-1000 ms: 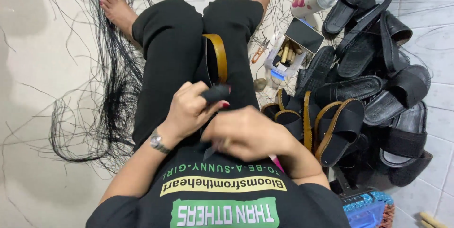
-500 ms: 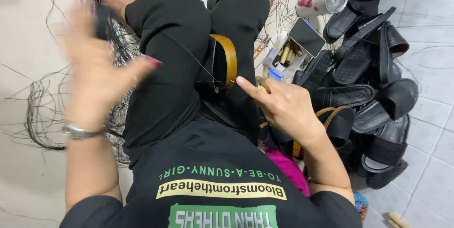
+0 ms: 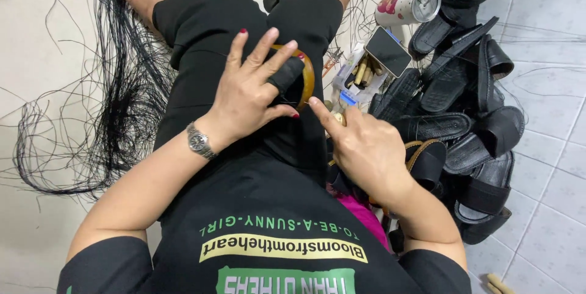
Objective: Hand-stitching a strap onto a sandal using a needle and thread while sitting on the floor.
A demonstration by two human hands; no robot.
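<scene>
I sit on the floor with my legs stretched out in black trousers. My left hand (image 3: 251,89) lies spread over a black sandal part with a tan edge (image 3: 307,74) on my lap; a black cover sits on one finger. My right hand (image 3: 360,147) is beside my right thigh, forefinger pointing toward the tan edge, fingers loosely curled. It seems to pinch something small, too small to make out. A metal wristwatch (image 3: 198,141) is on my left wrist.
A heap of black sandals (image 3: 464,117), some with tan trim, lies at my right. Near it stand a tumbler with a lid (image 3: 408,6) and an open box of small tools (image 3: 366,74). Long black threads (image 3: 116,99) spread over the pale floor at my left.
My left hand was raised high at the left half a second ago; it has come down onto the sandal part on my lap. My right hand has stayed beside my thigh.
</scene>
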